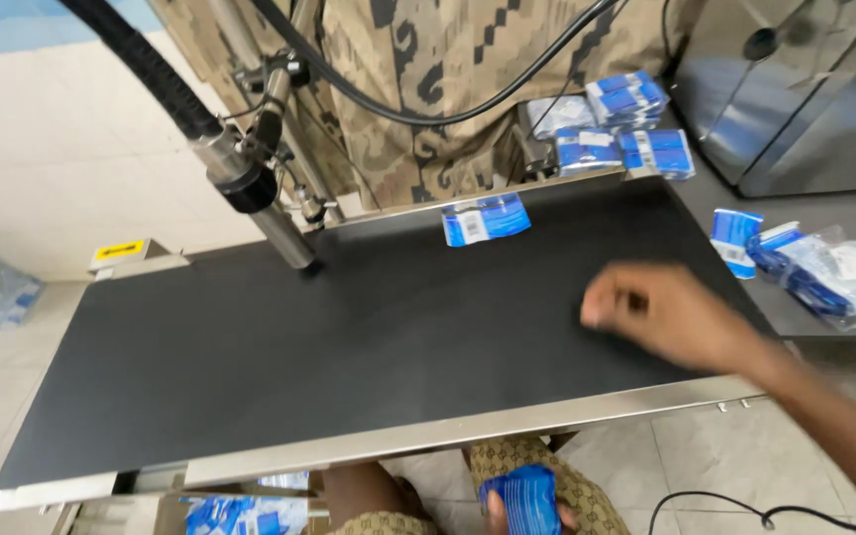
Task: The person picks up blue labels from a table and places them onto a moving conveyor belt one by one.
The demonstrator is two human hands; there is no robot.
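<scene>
My right hand point(671, 315) hovers over the right part of the black conveyor belt point(329, 347), blurred, with its fingers curled in and nothing visible in them. A single blue and white packet point(485, 219) lies flat on the belt near the far edge, apart from that hand. Below the belt's near edge, my left hand point(495, 513) grips a stack of blue packets point(524, 493) over my lap.
A metal printer head point(284, 236) on a black hose points down at the belt's far left. A person in patterned clothing point(448, 89) stands behind the belt. More blue packets point(626, 129) lie at the back right, and bagged ones point(824, 272) on the right table.
</scene>
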